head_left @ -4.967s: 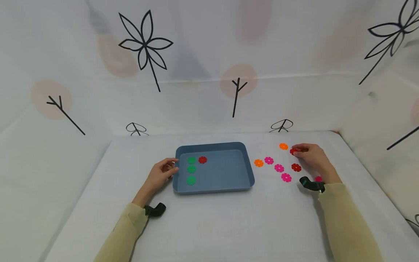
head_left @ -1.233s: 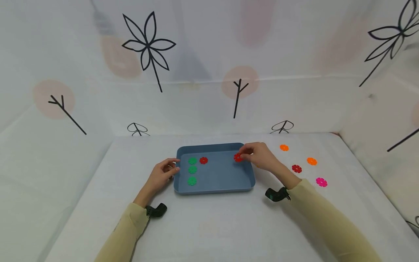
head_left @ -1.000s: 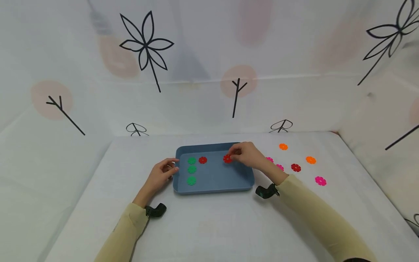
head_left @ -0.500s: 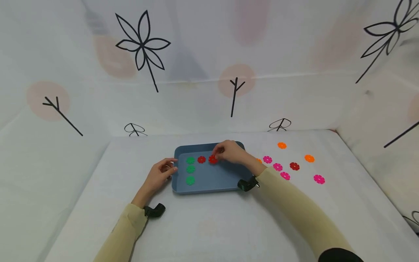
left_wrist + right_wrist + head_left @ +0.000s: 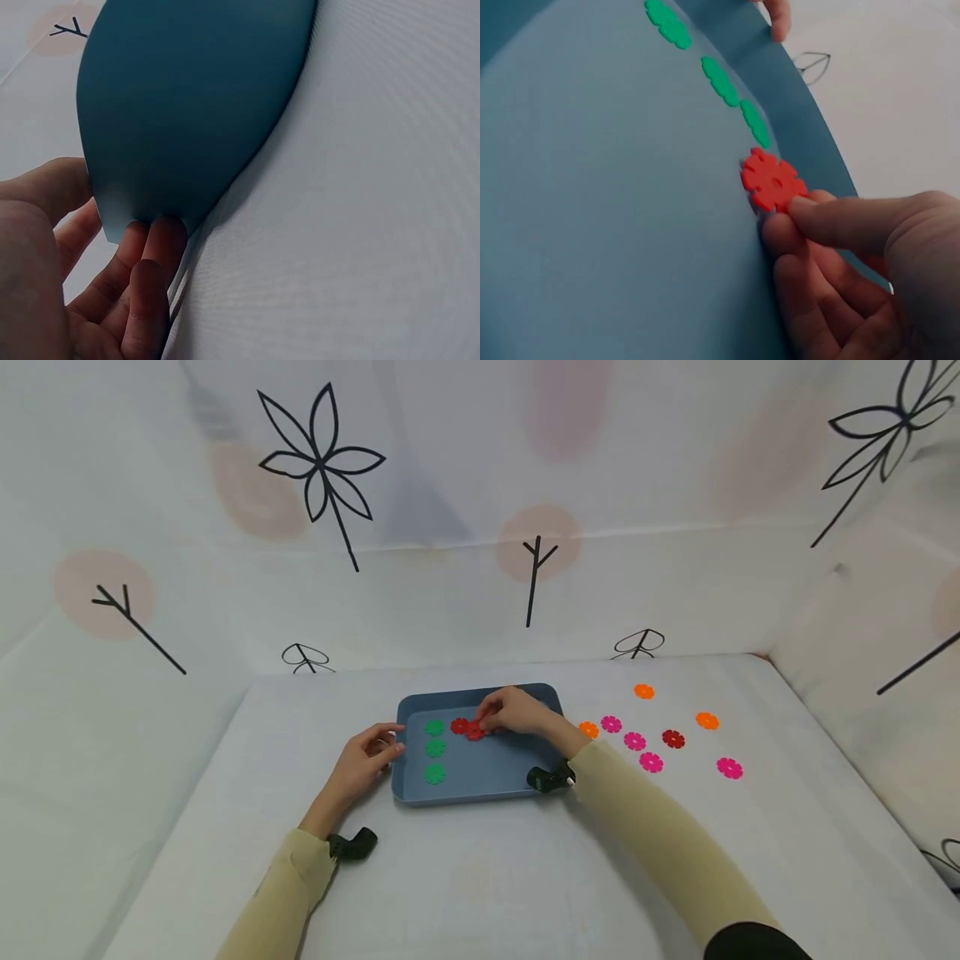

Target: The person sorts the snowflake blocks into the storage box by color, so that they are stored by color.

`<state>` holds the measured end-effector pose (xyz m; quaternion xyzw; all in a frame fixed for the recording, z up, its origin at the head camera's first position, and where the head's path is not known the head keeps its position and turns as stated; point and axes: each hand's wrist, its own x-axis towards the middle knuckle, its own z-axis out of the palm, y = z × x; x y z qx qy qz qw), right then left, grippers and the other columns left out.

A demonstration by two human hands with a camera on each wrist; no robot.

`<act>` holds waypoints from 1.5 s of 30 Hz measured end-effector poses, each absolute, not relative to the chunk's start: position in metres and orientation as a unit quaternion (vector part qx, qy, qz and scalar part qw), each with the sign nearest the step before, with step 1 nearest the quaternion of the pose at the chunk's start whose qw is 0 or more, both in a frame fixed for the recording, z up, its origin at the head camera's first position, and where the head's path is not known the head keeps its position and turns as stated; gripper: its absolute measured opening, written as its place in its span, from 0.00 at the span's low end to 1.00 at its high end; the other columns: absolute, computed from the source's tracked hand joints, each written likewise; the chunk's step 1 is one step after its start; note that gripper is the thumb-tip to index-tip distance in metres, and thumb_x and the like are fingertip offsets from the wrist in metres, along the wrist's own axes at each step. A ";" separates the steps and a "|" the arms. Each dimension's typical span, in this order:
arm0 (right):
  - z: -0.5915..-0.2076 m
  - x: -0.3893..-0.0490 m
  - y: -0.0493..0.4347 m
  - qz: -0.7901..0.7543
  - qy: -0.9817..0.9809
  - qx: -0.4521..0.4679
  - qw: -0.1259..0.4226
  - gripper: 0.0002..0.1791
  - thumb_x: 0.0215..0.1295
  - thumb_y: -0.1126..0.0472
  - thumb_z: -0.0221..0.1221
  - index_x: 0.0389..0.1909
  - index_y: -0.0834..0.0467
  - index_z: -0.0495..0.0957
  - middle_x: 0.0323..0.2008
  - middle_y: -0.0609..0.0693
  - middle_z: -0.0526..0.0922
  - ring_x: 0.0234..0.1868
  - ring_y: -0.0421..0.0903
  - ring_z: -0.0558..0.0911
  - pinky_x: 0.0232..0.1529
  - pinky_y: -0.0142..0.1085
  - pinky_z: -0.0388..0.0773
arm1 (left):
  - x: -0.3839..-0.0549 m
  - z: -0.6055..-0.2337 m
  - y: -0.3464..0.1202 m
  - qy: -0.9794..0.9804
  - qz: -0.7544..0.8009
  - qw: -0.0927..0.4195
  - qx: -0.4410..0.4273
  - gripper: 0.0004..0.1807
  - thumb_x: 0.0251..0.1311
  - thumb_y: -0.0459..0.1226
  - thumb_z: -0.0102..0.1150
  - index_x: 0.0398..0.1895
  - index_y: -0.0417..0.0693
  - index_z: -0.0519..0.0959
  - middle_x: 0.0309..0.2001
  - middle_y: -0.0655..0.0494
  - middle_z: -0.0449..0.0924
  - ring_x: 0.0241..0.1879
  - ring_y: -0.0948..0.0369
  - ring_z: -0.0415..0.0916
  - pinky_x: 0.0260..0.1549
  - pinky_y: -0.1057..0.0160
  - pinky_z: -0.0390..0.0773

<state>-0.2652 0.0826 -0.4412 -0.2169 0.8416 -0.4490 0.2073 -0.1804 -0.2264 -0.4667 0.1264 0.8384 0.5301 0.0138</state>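
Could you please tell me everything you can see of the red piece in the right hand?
The red piece is a thin, flower-shaped disc with notches around its rim and a small slot-like mark at its centre; it looks like plastic. The right hand pinches its edge, over the tray. In the head view it appears right beside another red disc; whether it touches that disc or the tray is unclear.

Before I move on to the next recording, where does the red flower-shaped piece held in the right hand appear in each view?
Head: the red piece is just below the picture's centre, at the right hand's fingertips.
Left wrist: not in the picture.
Right wrist: the red piece is a little right of centre, pinched by the hand.
Shared landmark: the blue-grey tray, visible in all three views.
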 end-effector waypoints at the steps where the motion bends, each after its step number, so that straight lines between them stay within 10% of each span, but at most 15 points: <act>1: -0.442 -0.265 0.082 -0.451 0.839 -0.216 0.214 0.06 0.64 0.67 0.64 0.40 0.61 0.85 0.30 0.49 0.84 0.29 0.43 0.78 0.33 0.33 0.74 | -0.178 -0.462 -0.225 0.838 0.530 0.017 0.128 0.20 0.68 0.34 0.61 0.60 0.34 0.76 0.40 0.46 0.74 0.30 0.55 0.73 0.25 0.66 0.73; 45: -0.446 -0.261 0.068 -0.487 0.810 -0.187 0.267 0.10 0.63 0.61 0.67 0.43 0.60 0.88 0.32 0.50 0.87 0.35 0.44 0.84 0.41 0.36 0.79 | -0.167 -0.442 -0.219 0.845 0.521 0.016 0.122 0.20 0.68 0.36 0.60 0.60 0.36 0.76 0.41 0.45 0.76 0.31 0.54 0.75 0.26 0.66 0.73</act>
